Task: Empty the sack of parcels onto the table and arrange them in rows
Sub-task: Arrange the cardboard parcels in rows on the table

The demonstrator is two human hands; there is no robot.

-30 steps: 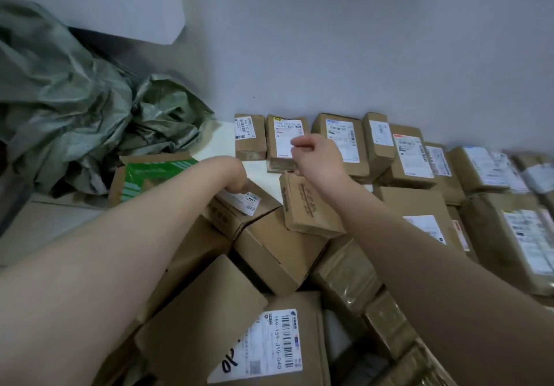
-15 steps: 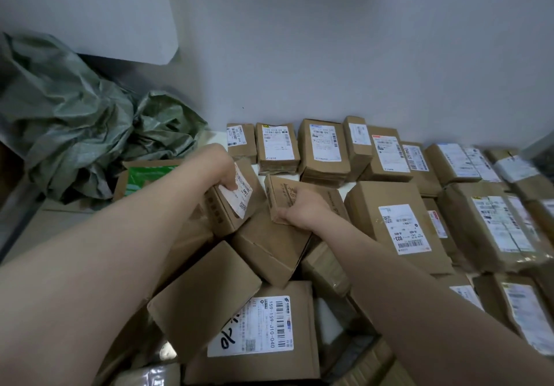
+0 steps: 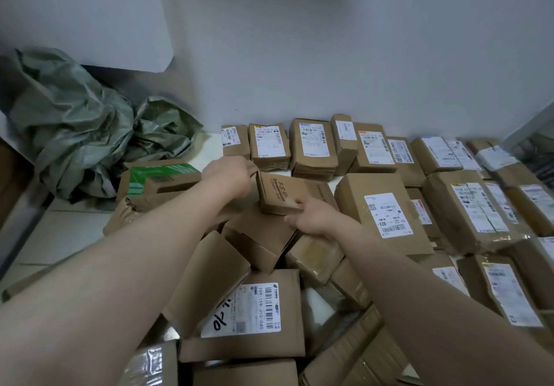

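A small brown box with printed characters [image 3: 277,193] is tilted up on top of the loose heap of parcels [image 3: 254,310]. My left hand [image 3: 232,172] grips its upper left corner. My right hand [image 3: 311,216] holds its lower right edge. A row of labelled brown parcels [image 3: 311,142] stands along the wall on the white table [image 3: 209,148], with more rows [image 3: 386,211] in front of it to the right. The crumpled green sack [image 3: 75,134] lies at the back left, apart from both hands.
A brown box with green print [image 3: 162,175] lies left of my left arm at the edge of the heap. The grey wall [image 3: 329,56] closes off the back. A white board [image 3: 90,17] hangs above the sack. Pale floor tiles [image 3: 60,235] show at the left.
My left hand has left the white-labelled box and moved right onto the printed box's corner. My right hand has tipped that box up off the heap.
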